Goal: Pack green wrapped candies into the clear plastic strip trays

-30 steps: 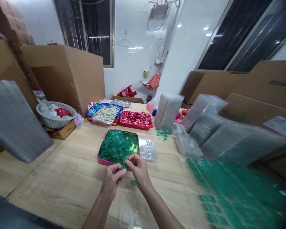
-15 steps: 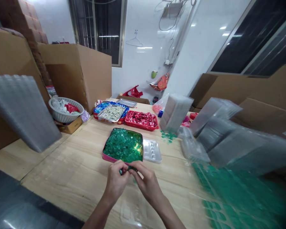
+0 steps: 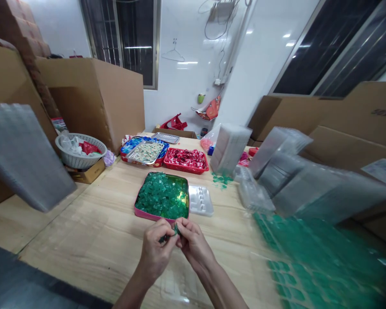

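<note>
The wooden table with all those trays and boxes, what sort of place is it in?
Likely a small workshop or packing room: big cardboard boxes around the wooden table, stacks of clear plastic, and a tray heaped with small green pieces.

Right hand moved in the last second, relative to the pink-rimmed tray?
Yes, toward the person: the right hand reached over the pink-rimmed tray; its fingertips are now just short of the near rim.
</note>
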Action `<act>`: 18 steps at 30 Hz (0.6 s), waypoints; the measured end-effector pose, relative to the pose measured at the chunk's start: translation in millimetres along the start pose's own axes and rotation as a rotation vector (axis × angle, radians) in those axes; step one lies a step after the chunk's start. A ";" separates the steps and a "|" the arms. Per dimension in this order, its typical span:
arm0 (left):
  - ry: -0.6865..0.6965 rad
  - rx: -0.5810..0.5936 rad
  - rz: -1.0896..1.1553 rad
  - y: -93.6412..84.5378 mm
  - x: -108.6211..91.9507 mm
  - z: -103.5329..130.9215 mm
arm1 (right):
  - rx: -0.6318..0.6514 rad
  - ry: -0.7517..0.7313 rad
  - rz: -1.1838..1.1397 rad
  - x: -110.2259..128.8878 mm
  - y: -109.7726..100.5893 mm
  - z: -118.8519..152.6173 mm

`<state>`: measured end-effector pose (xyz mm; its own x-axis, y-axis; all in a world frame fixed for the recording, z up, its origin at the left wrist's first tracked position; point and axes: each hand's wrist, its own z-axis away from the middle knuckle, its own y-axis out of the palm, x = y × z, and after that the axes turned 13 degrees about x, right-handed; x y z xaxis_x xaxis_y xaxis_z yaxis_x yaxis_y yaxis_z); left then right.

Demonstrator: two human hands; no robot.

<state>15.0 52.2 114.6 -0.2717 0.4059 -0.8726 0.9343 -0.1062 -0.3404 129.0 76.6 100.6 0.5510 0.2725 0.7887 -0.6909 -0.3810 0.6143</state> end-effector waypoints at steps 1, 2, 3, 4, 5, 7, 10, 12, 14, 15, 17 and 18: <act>0.000 -0.001 0.021 0.6 0.9 1.1 | -0.006 0.009 -0.063 -0.1 0.5 -0.3; -0.007 -0.004 0.052 1.3 2.3 2.2 | -0.021 0.011 -0.107 -0.2 1.0 -0.8; -0.020 -0.015 0.094 2.1 4.0 3.3 | -0.039 0.008 -0.137 -0.4 1.6 -1.7; -0.038 -0.034 0.146 3.1 5.7 4.3 | -0.057 0.001 -0.159 -0.6 2.2 -3.1; -0.056 -0.057 0.210 4.0 7.3 5.2 | -0.074 -0.009 -0.176 -0.6 2.9 -4.9; -0.087 -0.102 0.366 5.9 9.9 6.3 | -0.093 -0.026 -0.203 -0.5 3.9 -9.7; -0.138 -0.149 0.635 7.4 12.8 5.7 | -0.093 -0.007 -0.249 -0.1 3.9 -18.3; -0.194 -0.172 0.802 7.8 15.5 4.0 | -0.091 0.014 -0.288 -1.1 2.8 -24.3; -0.257 -0.199 0.948 8.2 19.9 1.6 | -0.087 0.021 -0.313 -4.2 1.6 -30.6; -0.283 -0.212 1.011 8.4 22.6 0.3 | -0.085 0.019 -0.321 -6.6 0.8 -34.1; -0.321 -0.236 1.121 8.8 28.0 -2.0 | -0.096 0.011 -0.326 -12.6 -1.7 -42.2; -0.338 -0.246 1.166 8.7 30.4 -2.9 | -0.107 0.005 -0.316 -15.4 -4.1 -47.1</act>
<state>15.5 66.2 86.1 0.7391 -0.0755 -0.6694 0.6668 -0.0590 0.7429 101.4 115.6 87.0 0.7434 0.3671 0.5591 -0.5320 -0.1820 0.8269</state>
